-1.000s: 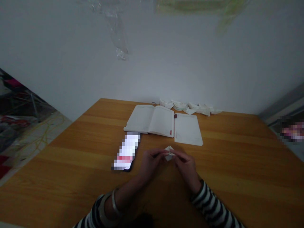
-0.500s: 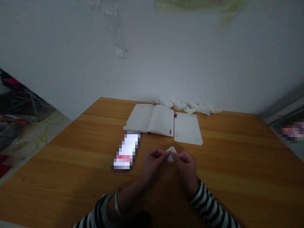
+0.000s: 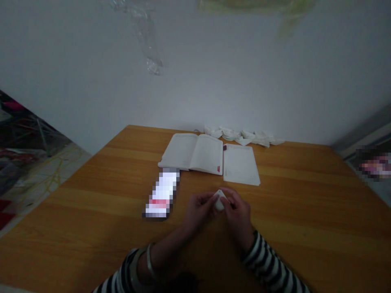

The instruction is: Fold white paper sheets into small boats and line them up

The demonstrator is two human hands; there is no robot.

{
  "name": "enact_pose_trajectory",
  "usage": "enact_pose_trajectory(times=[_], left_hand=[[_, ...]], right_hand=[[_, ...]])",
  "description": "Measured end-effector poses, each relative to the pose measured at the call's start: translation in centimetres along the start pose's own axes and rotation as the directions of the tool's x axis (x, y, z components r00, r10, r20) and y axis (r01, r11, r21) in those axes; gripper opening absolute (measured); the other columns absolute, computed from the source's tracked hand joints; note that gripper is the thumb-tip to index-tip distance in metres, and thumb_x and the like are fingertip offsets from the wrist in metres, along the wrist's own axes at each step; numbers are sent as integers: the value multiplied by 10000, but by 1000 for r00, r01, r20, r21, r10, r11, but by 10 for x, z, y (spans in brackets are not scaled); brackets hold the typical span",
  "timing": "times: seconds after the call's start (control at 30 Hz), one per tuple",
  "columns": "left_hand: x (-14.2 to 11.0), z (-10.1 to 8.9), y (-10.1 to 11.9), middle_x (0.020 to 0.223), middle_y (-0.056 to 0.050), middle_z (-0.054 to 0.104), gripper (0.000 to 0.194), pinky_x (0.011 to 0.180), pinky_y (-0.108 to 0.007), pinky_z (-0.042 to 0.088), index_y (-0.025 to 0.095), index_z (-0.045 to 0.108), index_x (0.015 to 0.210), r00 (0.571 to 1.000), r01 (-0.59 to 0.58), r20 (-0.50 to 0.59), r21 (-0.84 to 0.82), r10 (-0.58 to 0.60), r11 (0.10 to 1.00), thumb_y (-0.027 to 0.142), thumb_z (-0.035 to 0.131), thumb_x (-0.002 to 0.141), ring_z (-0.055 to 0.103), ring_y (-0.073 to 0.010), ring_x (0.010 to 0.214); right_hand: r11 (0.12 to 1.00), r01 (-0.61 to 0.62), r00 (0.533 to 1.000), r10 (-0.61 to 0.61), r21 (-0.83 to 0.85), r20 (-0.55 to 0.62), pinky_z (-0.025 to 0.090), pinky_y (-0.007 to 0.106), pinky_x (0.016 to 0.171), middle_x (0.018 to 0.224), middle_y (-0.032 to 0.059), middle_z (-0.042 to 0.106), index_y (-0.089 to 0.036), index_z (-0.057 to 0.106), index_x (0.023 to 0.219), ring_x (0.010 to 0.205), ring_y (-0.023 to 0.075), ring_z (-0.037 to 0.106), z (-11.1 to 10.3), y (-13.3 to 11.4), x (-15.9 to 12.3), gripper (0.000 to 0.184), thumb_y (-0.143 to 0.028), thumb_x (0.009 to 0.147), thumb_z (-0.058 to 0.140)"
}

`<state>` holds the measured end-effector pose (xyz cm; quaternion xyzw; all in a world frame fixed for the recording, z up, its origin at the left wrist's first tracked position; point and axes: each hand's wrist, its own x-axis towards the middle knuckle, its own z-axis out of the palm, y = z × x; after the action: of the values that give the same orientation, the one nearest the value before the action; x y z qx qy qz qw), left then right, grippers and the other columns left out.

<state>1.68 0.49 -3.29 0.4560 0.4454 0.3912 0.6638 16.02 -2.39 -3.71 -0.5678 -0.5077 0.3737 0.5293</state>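
A small folded piece of white paper [image 3: 219, 202] is pinched between both hands above the table. My left hand [image 3: 198, 211] grips its left side, thumb on the near face. From the right, my right hand [image 3: 238, 213] holds the other side, its thumb also pressed on the paper and its fingers curled behind. The paper comes to a point at the top; its lower folds are partly covered by the thumbs. Beyond the hands lie an open notebook [image 3: 207, 154] and a loose white sheet [image 3: 241, 165].
A phone [image 3: 161, 193] with a blurred, lit screen lies left of my hands on the wooden table [image 3: 100, 179]. Several crumpled or folded white papers [image 3: 241, 136] line the back edge against the wall [image 3: 232, 73]. Cluttered floor shows at far left.
The fingers of my right hand have shifted up and around behind the paper, and the hands have drawn closer together. The paper looks narrower. Phone and notebook stay put.
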Motion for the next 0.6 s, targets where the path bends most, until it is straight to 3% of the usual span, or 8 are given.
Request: enact_pose_trajectory(times=[0.2,0.37,0.47,0.53,0.6], left_hand=[[2,-11,7,531,-28,636,419,479,-209,400,114,738,791,998,8,67,-72,-3,997,531,721,757,543,-115,460],[1,-10,8,562,-39,652,456,489,-223,430,116,738,830,991,41,127,16,-43,999,563,648,810,584,-139,482],[-2,-7,9,696,-59,708,433,548,-258,495,132,714,1082,996,-61,76,197,47,978,486,537,906,630,-170,566],[-5,-6,11,773,-57,727,439,591,-269,511,165,600,1311,986,-168,67,384,154,908,380,473,950,635,-173,610],[-8,-5,12,863,-59,742,475,644,-276,517,214,502,1417,962,-272,140,526,234,806,292,472,950,647,-176,668]], right_hand=[[998,2,976,-16,64,215,496,255,450,576,-33,659,-232,567,1222,444,154,607,-11,-3,3,314,-327,925,532],[988,-69,978,40,139,205,442,236,399,521,-59,608,-229,512,1123,395,151,578,-12,-2,4,254,-398,934,530],[979,-109,983,80,175,167,413,229,387,512,-71,589,-224,485,1163,376,143,544,-10,2,5,319,-446,937,523],[974,-113,986,86,194,140,405,226,395,539,-70,591,-223,483,1201,395,136,534,-9,5,7,370,-450,918,559],[970,-113,988,87,216,128,398,223,399,581,-59,607,-227,500,1205,417,128,526,-7,6,8,382,-441,902,592]])
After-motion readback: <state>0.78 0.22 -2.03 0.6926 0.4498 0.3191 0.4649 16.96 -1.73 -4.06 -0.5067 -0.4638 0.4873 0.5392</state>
